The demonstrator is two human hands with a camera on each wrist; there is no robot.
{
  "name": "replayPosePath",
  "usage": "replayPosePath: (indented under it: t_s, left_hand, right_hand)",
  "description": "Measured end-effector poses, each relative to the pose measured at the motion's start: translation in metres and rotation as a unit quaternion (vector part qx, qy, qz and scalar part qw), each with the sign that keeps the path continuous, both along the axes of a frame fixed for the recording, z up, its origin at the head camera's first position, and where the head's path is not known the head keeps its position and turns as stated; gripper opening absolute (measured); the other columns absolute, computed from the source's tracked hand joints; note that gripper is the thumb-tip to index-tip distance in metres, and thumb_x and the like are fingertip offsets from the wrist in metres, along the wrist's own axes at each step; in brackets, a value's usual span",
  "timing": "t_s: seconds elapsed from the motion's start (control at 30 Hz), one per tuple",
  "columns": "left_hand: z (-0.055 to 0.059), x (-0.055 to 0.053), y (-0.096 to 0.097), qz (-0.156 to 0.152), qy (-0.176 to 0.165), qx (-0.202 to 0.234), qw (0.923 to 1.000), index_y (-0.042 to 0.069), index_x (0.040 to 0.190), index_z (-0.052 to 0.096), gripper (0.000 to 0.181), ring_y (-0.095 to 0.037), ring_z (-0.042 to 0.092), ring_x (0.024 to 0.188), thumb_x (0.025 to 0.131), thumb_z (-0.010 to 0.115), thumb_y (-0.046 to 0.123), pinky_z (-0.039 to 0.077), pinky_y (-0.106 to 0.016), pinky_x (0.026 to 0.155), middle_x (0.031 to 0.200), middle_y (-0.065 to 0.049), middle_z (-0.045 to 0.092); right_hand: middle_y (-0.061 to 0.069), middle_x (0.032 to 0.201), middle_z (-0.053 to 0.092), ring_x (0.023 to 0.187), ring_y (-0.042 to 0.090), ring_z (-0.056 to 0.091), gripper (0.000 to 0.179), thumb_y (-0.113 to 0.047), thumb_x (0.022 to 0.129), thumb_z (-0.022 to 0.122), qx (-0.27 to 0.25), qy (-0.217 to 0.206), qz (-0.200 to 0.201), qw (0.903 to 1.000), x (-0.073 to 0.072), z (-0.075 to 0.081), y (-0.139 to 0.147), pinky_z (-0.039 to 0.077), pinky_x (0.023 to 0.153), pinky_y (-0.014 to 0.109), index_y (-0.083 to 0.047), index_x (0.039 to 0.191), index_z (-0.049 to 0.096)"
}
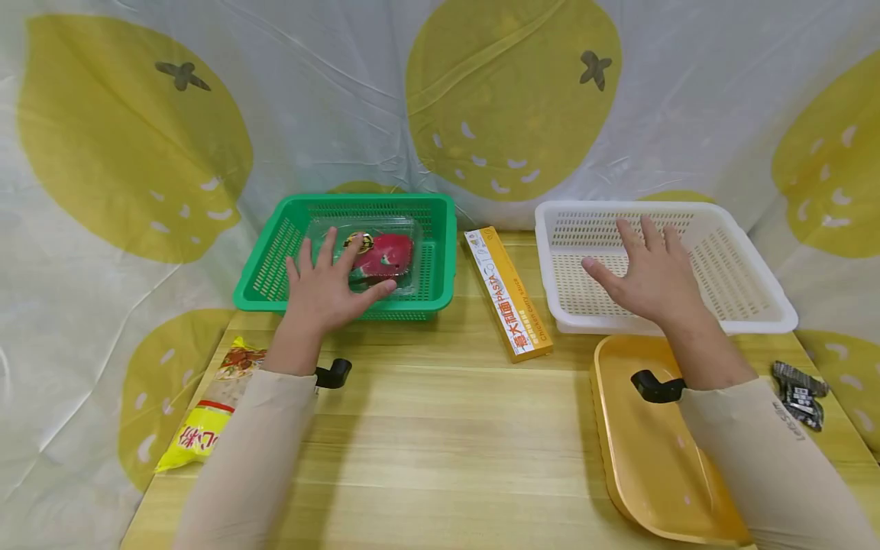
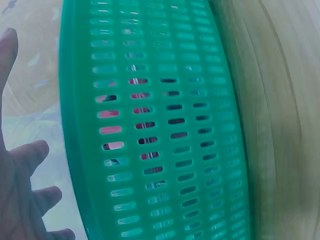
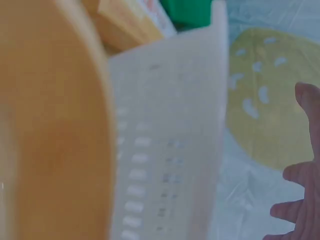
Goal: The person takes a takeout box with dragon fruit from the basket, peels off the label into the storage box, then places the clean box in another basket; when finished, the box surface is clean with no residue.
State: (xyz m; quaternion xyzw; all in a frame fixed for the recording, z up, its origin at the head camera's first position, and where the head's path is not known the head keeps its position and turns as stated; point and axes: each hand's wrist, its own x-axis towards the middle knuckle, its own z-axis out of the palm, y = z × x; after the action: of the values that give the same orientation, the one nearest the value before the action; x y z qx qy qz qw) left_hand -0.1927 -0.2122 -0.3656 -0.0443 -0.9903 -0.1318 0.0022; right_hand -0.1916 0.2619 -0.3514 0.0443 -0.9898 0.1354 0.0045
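Observation:
My left hand (image 1: 321, 294) is held with fingers spread above the near side of a green basket (image 1: 347, 307). Inside that basket lies a clear plastic container (image 1: 323, 229) with something red in it, partly behind my fingers. In the left wrist view, red shows through the slots of the green basket wall (image 2: 165, 150). My right hand (image 1: 653, 279) hovers, fingers spread, over a white basket (image 1: 749, 267), and nothing is in its grasp. The right wrist view has this hand (image 3: 305, 195) apart from the white basket's rim (image 3: 212, 125).
Between the baskets lies a yellow pasta box (image 1: 509, 294). A yellow tray (image 1: 639, 458) sits under my right forearm. At the left edge is a food bag (image 1: 209, 420), partly behind my left sleeve. Small black packets (image 1: 800, 397) lie at the right. A lemon-print cloth (image 1: 330, 99) hangs behind.

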Motion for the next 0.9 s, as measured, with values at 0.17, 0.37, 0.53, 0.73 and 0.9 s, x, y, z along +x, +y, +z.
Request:
replayPosePath:
  t_s: [0.17, 0.37, 0.53, 0.73, 0.9]
  left_hand:
    - [-0.001, 0.009, -0.001, 0.000, 0.053, 0.029, 0.9981, 0.029, 0.164, 0.023, 0.097, -0.053, 0.008, 0.154, 0.087, 0.046, 0.084, 0.006, -0.075, 0.119, 0.171, -0.017, 0.013]
    - [-0.003, 0.026, 0.000, 0.008, 0.124, 0.088, 0.9884, 0.019, 0.161, 0.033, 0.090, -0.050, 0.025, 0.148, 0.092, 0.051, 0.074, 0.024, -0.068, 0.117, 0.164, -0.021, 0.030]
    - [-0.010, 0.042, 0.002, 0.035, 0.180, 0.167, 0.9687, 0.015, 0.156, 0.042, 0.078, -0.047, 0.038, 0.133, 0.096, 0.056, 0.062, 0.037, -0.064, 0.105, 0.151, -0.022, 0.045]
    - [-0.034, 0.051, 0.007, 0.088, 0.250, 0.260, 0.9284, 0.009, 0.147, 0.053, 0.060, -0.036, 0.053, 0.096, 0.101, 0.057, 0.048, 0.043, -0.048, 0.082, 0.110, -0.020, 0.061]
    - [-0.059, 0.054, 0.010, 0.198, 0.314, 0.316, 0.8732, 0.011, 0.140, 0.059, 0.051, -0.006, 0.049, 0.066, 0.102, 0.057, 0.045, 0.040, -0.033, 0.063, 0.080, -0.012, 0.061]
  right_hand:
    - [0.026, 0.170, 0.008, 0.155, 0.052, 0.008, 0.097, -0.072, 0.095, 0.047, -0.067, 0.021, 0.017, 0.9974, 0.009, 0.018, -0.025, 0.013, 0.119, 0.074, -0.015, 0.165, 0.014]
    - [0.016, 0.171, 0.015, 0.155, 0.047, 0.017, 0.091, -0.066, 0.096, 0.054, -0.128, 0.036, 0.040, 0.9903, 0.021, 0.038, -0.064, 0.019, 0.120, 0.071, -0.020, 0.165, 0.018]
    - [0.011, 0.169, 0.026, 0.156, 0.038, 0.024, 0.086, -0.060, 0.097, 0.058, -0.170, 0.049, 0.076, 0.9813, 0.022, 0.040, -0.101, 0.021, 0.124, 0.062, -0.020, 0.164, 0.024]
    - [0.006, 0.166, 0.034, 0.154, 0.032, 0.031, 0.082, -0.060, 0.096, 0.058, -0.221, 0.039, 0.096, 0.9697, 0.022, 0.035, -0.146, 0.028, 0.124, 0.056, -0.020, 0.162, 0.029]
    - [0.006, 0.164, 0.037, 0.153, 0.029, 0.034, 0.076, -0.056, 0.098, 0.059, -0.273, 0.018, 0.096, 0.9571, 0.021, 0.024, -0.179, 0.031, 0.123, 0.053, -0.021, 0.160, 0.033]
